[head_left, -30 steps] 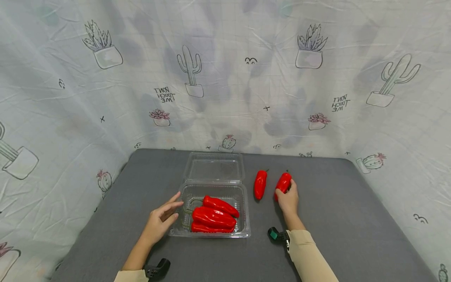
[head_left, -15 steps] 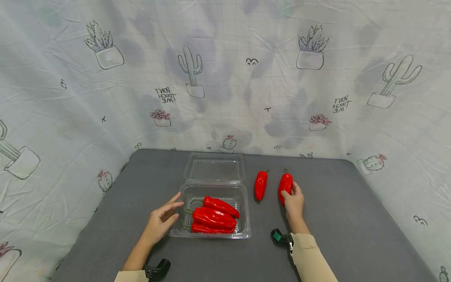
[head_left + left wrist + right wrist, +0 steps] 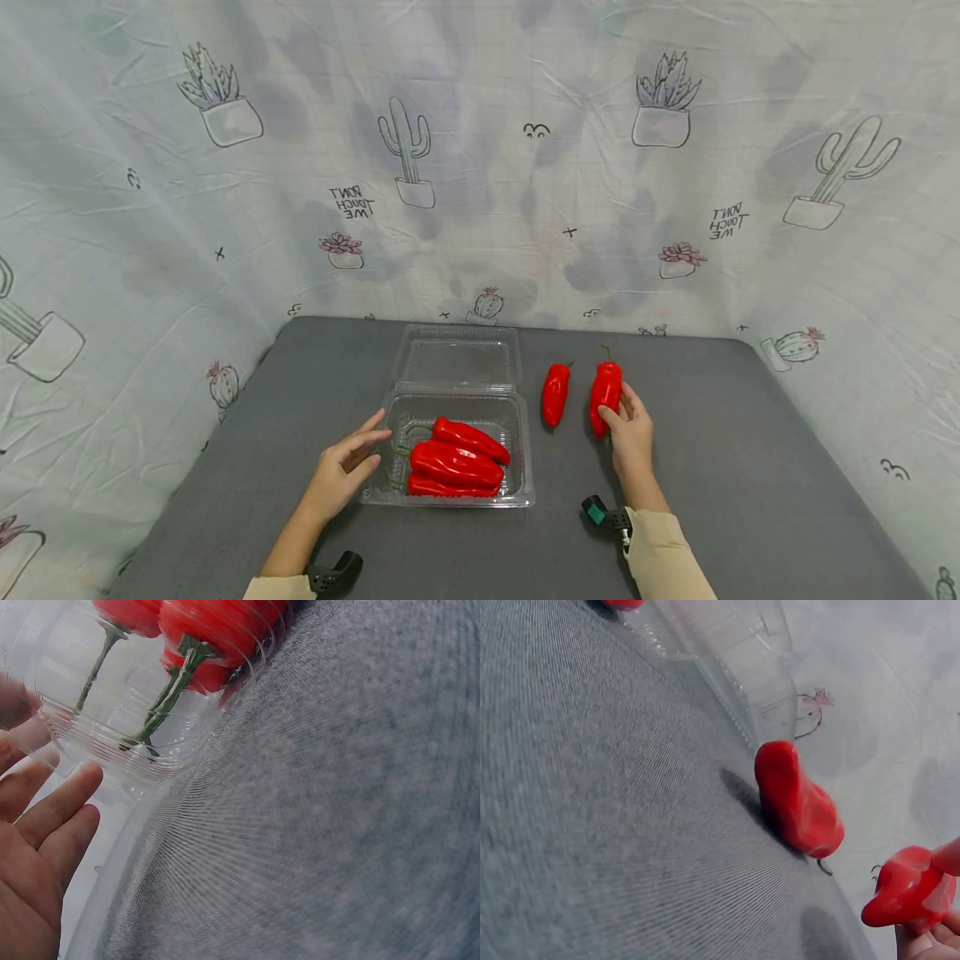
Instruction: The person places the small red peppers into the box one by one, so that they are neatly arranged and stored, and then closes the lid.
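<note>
Head view: right hand, right of center, pinches the held pepper low on its body, thumb on the near face and fingers along the right side. Stem points to the top of the frame; a grip this low leaves the stem end uncovered. Right wrist view, lower right: a dark shadow lies on the table apart from that pepper, so I judge it lifted.

Left hand, lower left of center, has its fingers loosely spread at the left wall of the clear box. Probably there to steady it; cannot tell whether the fingertips press the plastic.

Box sits open at center, lid folded back toward the top, leaving the tray accessible. Packed peppers, three counted, lie sideways in its lower part, stems leftward in the head view; side-by-side layout likely saves room. Loose pepper lies on the gray table, between box and right hand.
</note>
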The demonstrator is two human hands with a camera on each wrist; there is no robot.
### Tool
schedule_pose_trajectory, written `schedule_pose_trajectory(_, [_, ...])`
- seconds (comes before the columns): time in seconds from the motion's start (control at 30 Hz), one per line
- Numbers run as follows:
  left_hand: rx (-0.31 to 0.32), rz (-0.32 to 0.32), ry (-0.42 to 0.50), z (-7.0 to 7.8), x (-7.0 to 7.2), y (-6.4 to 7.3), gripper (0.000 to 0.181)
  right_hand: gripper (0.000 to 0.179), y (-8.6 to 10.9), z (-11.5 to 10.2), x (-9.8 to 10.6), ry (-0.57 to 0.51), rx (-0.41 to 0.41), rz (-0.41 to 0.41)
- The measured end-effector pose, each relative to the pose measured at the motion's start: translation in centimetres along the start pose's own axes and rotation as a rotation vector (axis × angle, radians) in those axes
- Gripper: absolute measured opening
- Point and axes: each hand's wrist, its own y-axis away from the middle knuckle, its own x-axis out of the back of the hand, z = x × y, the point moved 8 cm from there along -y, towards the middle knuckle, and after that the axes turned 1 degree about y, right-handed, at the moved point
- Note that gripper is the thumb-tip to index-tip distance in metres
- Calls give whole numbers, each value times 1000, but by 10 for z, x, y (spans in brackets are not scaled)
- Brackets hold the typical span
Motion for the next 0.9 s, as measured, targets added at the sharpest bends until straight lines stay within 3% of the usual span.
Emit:
schedule_pose_trajectory(0.33, [-25, 1, 20, 3, 0, 0, 31, 66, 10, -14, -16, -61, 39, -124])
schedule_pose_trajectory(0.7, [22, -19, -1, -4, 0, 1, 31, 65, 30, -29, -49, -52, 143, -400])
schedule_pose_trajectory(0.9, [38, -21, -8, -6, 0, 0, 31, 64, 40, -31, -65, -43, 175, -507])
